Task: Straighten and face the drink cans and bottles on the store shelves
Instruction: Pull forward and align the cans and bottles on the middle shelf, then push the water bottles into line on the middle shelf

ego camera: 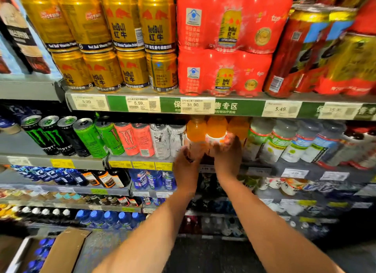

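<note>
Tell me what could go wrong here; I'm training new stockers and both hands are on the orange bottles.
1. The left hand and right hand each grip an orange bottle in a tight row; twisting one could nudge its neighbours.
2. The left hand sits close to the white Monster cans, which it could bump.
3. The image is blurred, so label facing is hard to judge.

Orange bottles (216, 128) upright, second shelf, side by side; labels apparently forward.

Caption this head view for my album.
Both hands grip orange bottles on the second shelf, below gold cans.
</note>
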Demonstrator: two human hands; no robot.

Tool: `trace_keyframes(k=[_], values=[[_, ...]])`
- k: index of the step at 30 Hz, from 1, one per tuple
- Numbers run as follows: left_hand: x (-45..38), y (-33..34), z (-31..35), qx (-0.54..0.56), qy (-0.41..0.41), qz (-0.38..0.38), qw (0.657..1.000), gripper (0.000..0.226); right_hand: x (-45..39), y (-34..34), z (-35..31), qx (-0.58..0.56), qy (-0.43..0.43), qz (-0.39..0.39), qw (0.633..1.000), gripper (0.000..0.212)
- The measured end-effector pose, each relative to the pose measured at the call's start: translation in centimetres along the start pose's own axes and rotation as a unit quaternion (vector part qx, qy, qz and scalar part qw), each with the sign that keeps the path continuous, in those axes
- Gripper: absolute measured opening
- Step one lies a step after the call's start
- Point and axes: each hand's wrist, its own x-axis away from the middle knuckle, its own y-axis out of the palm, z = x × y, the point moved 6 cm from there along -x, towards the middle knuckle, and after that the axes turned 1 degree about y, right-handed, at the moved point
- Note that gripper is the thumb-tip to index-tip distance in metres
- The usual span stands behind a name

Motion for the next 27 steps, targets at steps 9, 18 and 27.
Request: trace_keyframes(k=[9,18,27], values=[[-0.4,1.8,-1.1,-0.022,-0.039,0.104,0.994,0.051,0.6,-2.1,5.5,-0.046,0.051,-0.021,0.997,0.042],[0.0,1.9,-1.2,-0.019,-0.031,0.131,0.991,0.044,0.8,-2.7,6.0,-0.079,0.06,-0.084,0.992,0.04],[4.3,5.8,2.5,0.089,0.004,0.031,0.996,0.022,-0.5,-9.2,10.5,-0.088,0.125,0.012,0.988,0.026]])
